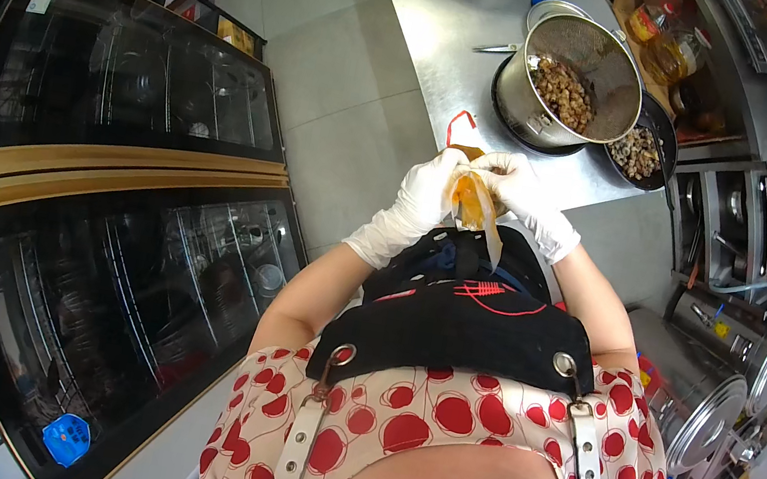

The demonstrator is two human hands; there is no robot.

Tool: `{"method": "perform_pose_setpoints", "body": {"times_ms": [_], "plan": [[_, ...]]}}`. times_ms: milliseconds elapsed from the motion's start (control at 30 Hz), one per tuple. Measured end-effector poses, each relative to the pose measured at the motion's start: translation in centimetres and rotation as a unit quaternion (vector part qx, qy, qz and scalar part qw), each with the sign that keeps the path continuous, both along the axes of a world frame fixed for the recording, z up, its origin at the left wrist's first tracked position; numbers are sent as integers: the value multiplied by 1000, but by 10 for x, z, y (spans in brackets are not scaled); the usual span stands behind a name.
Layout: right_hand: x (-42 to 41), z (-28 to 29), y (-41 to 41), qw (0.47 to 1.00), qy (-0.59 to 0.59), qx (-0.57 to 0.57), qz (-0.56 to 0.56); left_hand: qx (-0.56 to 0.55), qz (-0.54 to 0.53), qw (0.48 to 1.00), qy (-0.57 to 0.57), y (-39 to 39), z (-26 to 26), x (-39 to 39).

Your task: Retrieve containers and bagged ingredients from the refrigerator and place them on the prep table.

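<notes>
Both of my hands wear thin white gloves and meet in front of my apron, at the near end of a steel worktable. Between them is an orange-amber pouch, probably plastic film, with a pale strip hanging down from it. My left hand pinches its left side. The fingers of my right hand close on its upper edge, close to the left fingertips. What the pouch holds cannot be made out. A red strip lies on the table just beyond my hands.
A mesh strainer pot of brown chopped food stands on the table, beside a black pan of similar pieces. Scissors lie left of it. Oil bottles stand on a shelf at right. Glass-doored cabinets line the left.
</notes>
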State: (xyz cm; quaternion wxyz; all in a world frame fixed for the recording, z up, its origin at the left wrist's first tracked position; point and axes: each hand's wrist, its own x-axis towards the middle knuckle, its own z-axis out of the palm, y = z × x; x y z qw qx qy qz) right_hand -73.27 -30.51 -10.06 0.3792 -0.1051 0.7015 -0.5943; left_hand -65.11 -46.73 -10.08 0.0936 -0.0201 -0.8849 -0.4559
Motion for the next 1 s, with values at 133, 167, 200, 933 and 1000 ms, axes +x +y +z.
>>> {"method": "perform_pose_setpoints", "body": {"times_ms": [133,167,200,933,1000], "plan": [[-3,11,1,997,-54,-46,36,-33,-24,999,15,-2,9,-2],[-4,11,1,997,-54,-45,38,-38,-41,998,32,-3,10,-3],[-6,9,0,998,-44,-31,42,-38,-39,998,31,-3,8,-3],[-15,-43,13,963,-191,-167,-90,501,170,841,-116,-15,-29,0],[-21,-40,14,972,-212,-101,-16,489,161,850,-109,-20,-30,-3]]}}
